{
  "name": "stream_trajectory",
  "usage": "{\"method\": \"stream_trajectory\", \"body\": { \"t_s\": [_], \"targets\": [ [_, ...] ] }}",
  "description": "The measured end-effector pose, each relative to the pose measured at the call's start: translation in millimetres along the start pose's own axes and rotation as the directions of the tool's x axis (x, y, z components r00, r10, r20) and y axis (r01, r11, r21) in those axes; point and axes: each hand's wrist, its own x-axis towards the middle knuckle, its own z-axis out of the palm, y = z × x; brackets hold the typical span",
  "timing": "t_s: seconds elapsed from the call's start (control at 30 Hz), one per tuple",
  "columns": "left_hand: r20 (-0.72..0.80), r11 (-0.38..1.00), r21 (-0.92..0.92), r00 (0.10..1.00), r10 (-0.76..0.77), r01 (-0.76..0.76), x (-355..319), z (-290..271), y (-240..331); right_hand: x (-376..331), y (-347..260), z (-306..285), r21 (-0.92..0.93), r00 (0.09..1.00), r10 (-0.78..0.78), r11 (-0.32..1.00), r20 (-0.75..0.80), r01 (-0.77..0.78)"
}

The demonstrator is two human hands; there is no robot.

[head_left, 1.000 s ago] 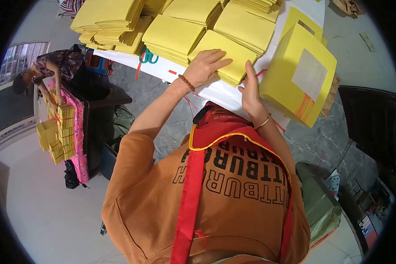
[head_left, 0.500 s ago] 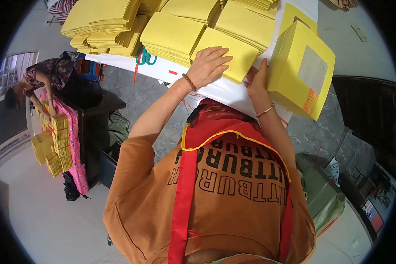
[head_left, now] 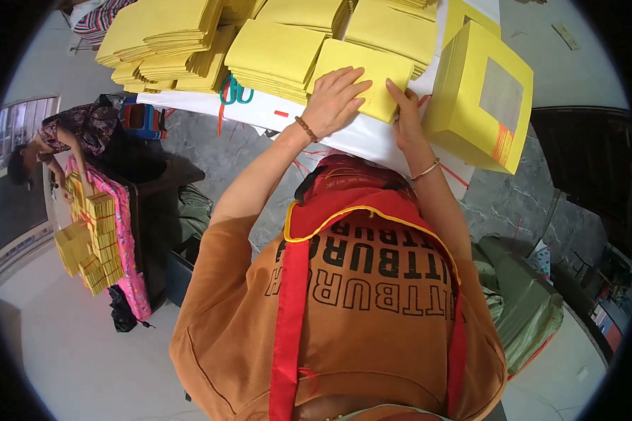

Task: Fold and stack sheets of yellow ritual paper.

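Note:
A stack of yellow folded papers (head_left: 372, 67) lies at the near edge of the white-covered table. My left hand (head_left: 336, 102) rests flat on its near left part, fingers stretched out. At the near right corner, my right hand (head_left: 406, 119) grips the same stack, thumb over the top and fingers along its side, partly hidden. Just right of that hand stands a tall yellow paper block (head_left: 463, 95) with a grey patch and orange-red lines on its face. More stacks of yellow papers (head_left: 277, 52) lie left of and beyond the one I touch.
Teal-handled scissors (head_left: 236, 91) lie at the white table cover's (head_left: 260, 111) near edge. Red strips hang nearby. Off to the left, another person (head_left: 77, 133) handles yellow bundles (head_left: 104, 231) on a pink-covered table. A green sack (head_left: 519, 309) sits at the lower right.
My right hand has moved up and inward, its thumb now over the stack's corner. My left hand stays flat on top. The view has shifted slightly.

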Motion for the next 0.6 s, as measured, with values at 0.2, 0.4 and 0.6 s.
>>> {"method": "stream_trajectory", "body": {
  "t_s": [0.2, 0.4, 0.6],
  "targets": [
    [-0.041, 0.992, -0.121, 0.999, -0.028, 0.022, -4, -5, -2, -7, -12, 7, -0.061, 0.998, -0.011, 0.998, -0.068, 0.006],
    [-0.026, 0.995, -0.096, 0.999, -0.024, 0.021, -2, -6, -2, 5, 7, -2, -0.001, 0.995, -0.022, 1.000, -0.099, 0.022],
    [-0.002, 0.993, -0.107, 0.999, -0.051, 0.050, -1, -8, -4, 7, -14, -4, 0.134, 0.965, 0.083, 0.984, 0.248, -0.119]
  ]
}}
